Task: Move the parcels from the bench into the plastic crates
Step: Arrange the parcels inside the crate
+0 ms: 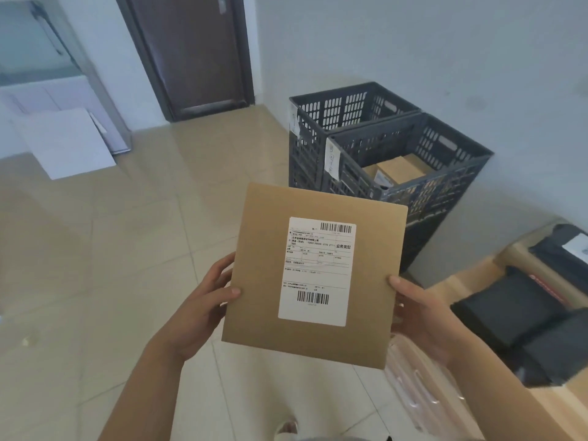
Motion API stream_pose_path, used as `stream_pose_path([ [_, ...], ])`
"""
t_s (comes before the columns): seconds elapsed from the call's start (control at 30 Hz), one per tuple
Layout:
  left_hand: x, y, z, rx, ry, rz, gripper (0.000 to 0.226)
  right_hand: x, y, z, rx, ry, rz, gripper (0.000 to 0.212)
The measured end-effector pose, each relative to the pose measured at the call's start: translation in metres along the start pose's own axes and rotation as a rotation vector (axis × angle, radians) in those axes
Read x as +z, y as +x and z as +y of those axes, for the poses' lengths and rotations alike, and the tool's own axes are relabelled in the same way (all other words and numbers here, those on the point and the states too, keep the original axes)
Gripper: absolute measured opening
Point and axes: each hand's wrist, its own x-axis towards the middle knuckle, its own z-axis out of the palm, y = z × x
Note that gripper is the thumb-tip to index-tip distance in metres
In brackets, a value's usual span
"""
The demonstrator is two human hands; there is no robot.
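A flat brown cardboard parcel (pixel 264 265) with a white shipping label (pixel 316 272) is held up in front of me, label facing me. My left hand (pixel 203 300) grips its left edge, thumb on the front. My right hand (pixel 416 310) grips its right edge, thumb on top. Two dark grey plastic crates stand by the wall beyond the parcel: the far crate (pixel 337 106) and the near crate (pixel 445 148), which holds brown boxes (pixel 397 170). On the wooden bench (pixel 471 278) at the right lie black parcels (pixel 506 307).
Beige tiled floor (pixel 111 249) spreads to the left. A dark brown door (pixel 191 49) stands at the back. White boards (pixel 66 141) lean at the far left. A pale pink ribbed case (pixel 413 393) sits under the bench edge.
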Motion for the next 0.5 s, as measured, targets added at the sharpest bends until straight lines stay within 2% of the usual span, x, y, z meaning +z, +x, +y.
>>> stream_pose_path([
  [0.07,-0.017,0.019,0.008,-0.010,0.001,-0.016,0.077,0.010,0.018,-0.006,0.001,0.001,0.006,0.103],
  [0.2,-0.039,0.063,0.017,-0.036,-0.003,-0.038,0.073,0.018,0.051,-0.017,0.013,0.023,0.032,0.101],
  [0.3,-0.049,0.099,0.023,-0.060,-0.005,-0.056,0.074,0.016,0.082,-0.026,0.022,0.044,0.059,0.085],
  [0.5,-0.072,0.192,0.052,-0.075,0.037,-0.044,0.079,0.016,0.170,-0.062,0.022,0.102,0.133,0.067],
])
